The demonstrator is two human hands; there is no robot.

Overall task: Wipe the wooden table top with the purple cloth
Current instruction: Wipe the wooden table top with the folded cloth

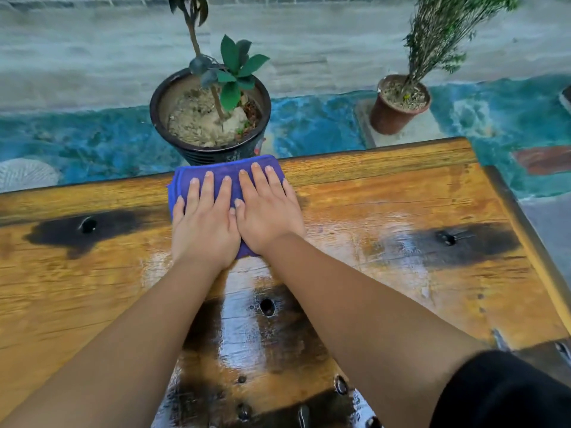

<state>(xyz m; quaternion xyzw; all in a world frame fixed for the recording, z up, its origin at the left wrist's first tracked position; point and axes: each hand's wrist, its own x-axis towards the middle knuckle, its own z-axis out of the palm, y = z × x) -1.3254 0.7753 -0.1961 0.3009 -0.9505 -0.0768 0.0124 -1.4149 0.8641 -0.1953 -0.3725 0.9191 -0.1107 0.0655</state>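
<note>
Nearest me, the wooden table top (386,193) shines wet down its middle, between my forearms, with dark stains and small holes showing through the glare. My guess is that this glossy band has been covered by the cloth, while the duller boards out to the left have not.

Both arms reach straight forward to the far side. My left hand (204,223) and right hand (265,214) lie side by side, thumbs touching, fingers spread flat and palms down. Neither hand grips anything; they press on the purple cloth (197,177), which is folded into a thick pad. I keep them flat and together like this so my weight goes evenly through the pad and it slides as one piece instead of bunching.

The cloth sits almost wholly under my palms and fingers. Only its left side, its far rim beyond my fingertips and a small corner between my wrists show. Its far rim lies right at the table's far edge, so this push looks to be at its limit, and the pad could slip over if pushed further.

Beyond the edge, on the blue painted floor (309,125), stand a dark potted plant (173,112) just behind the cloth and a smaller brown potted shrub (392,115) off to the right.
</note>
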